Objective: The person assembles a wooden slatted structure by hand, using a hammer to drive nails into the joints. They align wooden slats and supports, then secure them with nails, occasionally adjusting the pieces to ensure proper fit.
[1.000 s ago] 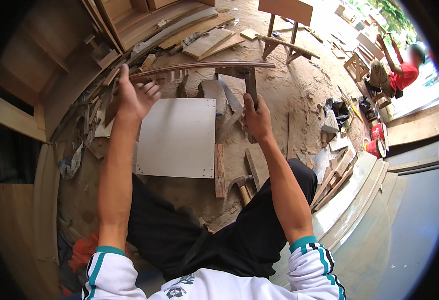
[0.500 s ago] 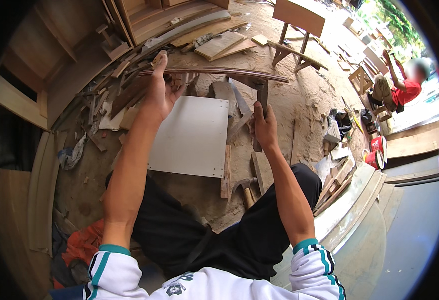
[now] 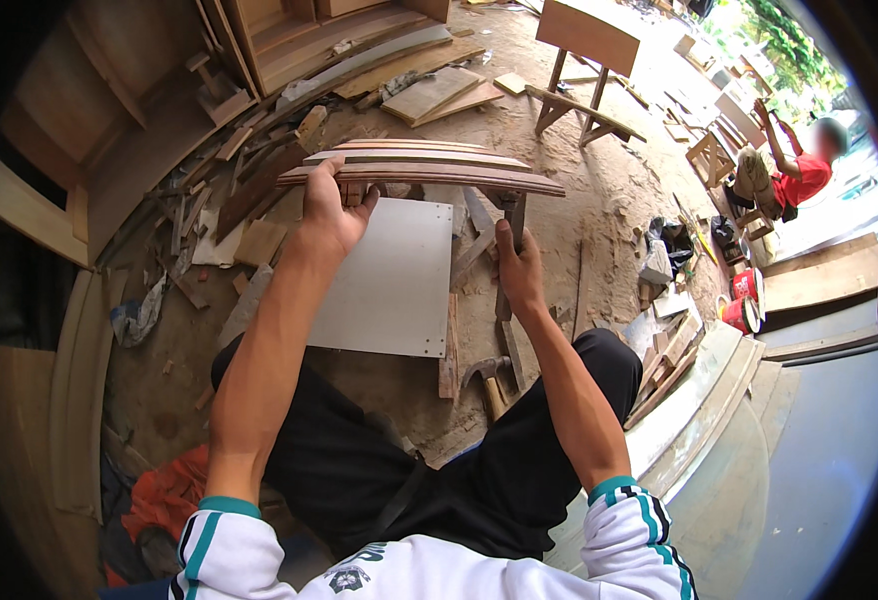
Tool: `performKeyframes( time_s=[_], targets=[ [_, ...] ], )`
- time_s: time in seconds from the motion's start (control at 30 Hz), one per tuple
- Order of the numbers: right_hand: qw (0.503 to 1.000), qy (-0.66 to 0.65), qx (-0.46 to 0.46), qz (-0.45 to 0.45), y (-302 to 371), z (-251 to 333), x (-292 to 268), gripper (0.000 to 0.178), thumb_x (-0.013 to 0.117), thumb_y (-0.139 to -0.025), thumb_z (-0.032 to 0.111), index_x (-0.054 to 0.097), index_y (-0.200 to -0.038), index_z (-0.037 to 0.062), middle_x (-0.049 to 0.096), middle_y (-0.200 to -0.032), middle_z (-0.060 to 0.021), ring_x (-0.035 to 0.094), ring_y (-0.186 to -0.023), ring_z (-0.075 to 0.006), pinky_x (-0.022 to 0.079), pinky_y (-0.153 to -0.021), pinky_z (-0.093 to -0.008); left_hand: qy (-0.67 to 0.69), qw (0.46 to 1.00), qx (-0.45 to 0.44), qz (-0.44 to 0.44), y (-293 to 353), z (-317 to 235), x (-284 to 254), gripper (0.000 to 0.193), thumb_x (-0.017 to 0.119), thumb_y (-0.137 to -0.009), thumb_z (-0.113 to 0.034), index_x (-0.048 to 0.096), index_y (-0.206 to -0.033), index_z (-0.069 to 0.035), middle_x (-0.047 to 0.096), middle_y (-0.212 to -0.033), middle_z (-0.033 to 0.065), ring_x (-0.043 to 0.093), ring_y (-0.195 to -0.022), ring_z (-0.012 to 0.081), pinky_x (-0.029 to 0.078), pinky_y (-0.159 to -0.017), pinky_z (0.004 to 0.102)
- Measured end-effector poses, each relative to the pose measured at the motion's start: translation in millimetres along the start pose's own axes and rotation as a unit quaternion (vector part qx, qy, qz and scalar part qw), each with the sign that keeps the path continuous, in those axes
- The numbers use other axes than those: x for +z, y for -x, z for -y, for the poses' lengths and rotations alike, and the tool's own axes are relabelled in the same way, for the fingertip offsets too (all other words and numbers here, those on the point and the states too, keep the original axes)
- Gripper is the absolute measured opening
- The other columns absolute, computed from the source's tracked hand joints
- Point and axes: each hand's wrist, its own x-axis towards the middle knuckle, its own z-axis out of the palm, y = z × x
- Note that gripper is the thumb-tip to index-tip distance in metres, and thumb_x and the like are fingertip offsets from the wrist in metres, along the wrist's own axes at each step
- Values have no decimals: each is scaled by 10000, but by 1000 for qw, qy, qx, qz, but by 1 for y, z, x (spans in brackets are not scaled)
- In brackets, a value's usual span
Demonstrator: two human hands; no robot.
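A long wooden piece (image 3: 439,177) with layered, grooved edges is held up in front of me. My left hand (image 3: 337,208) is closed on its left part, thumb over the near edge and fingers underneath. My right hand (image 3: 522,268) wraps around a dark flat bar (image 3: 516,212) that rises to the underside of the wood near its right end. Whether bar and wood are joined is hidden. Below lies a white rectangular panel (image 3: 384,285) with small corner holes. Between my knees, a claw hammer (image 3: 496,398) rests near wood offcuts.
Scrap boards (image 3: 444,95) litter the sandy floor. A wooden cabinet (image 3: 329,35) stands at far left, and a small wooden stand (image 3: 587,38) beyond. At far right sits a person in a red shirt (image 3: 804,185), near red cans (image 3: 741,313). Long planks (image 3: 699,415) lie to my right.
The wooden piece has tilted, bringing its broad grooved face into view, and its near edge is lower. Both hands have come down slightly; their grips look the same.
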Motion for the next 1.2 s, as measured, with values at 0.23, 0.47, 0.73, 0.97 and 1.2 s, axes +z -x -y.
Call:
performKeyframes(
  time_s=[0.23,0.47,0.73,0.97,1.2],
  targets=[
    [999,18,-39,-19,-5,-10,-1,460,564,-970,541,542,-946,82,494,-675,14,472,-496,-77,399,-426,-248,28,999,-17,9,-2,2,-3,216,574,-908,-180,574,-1117,-126,622,-1042,20,563,-988,163,414,-983,412],
    [989,-124,52,64,-2,-5,-6,570,446,-987,614,589,-1000,63,579,-766,-24,553,-644,-129,458,-591,-295,-118,992,41,16,8,0,3,246,595,-941,-213,560,-1163,-113,581,-1119,69,561,-1046,218,543,-871,417],
    [959,-248,88,104,-9,-19,4,748,318,-961,725,589,-1117,45,627,-874,-51,604,-773,-161,467,-672,-317,-135,991,-23,2,-6,-14,-18,385,562,-955,-412,561,-1188,-106,594,-1117,92,567,-1047,286,469,-982,484],
    [976,-200,10,85,-16,-21,3,602,332,-1030,569,596,-1077,30,634,-849,-58,590,-755,-146,469,-691,-302,-433,897,72,57,3,-8,-24,1165,565,-750,-842,228,-1559,-74,337,-1533,205,323,-1423,368,180,-1171,540],
    [968,-223,48,107,-14,-10,8,597,330,-1023,600,590,-1007,63,610,-741,-37,539,-529,-134,413,-457,-278,-484,866,82,93,-11,-20,-37,1196,527,-732,-879,206,-1568,-86,331,-1541,177,314,-1420,370,200,-1165,527]
  ],
)
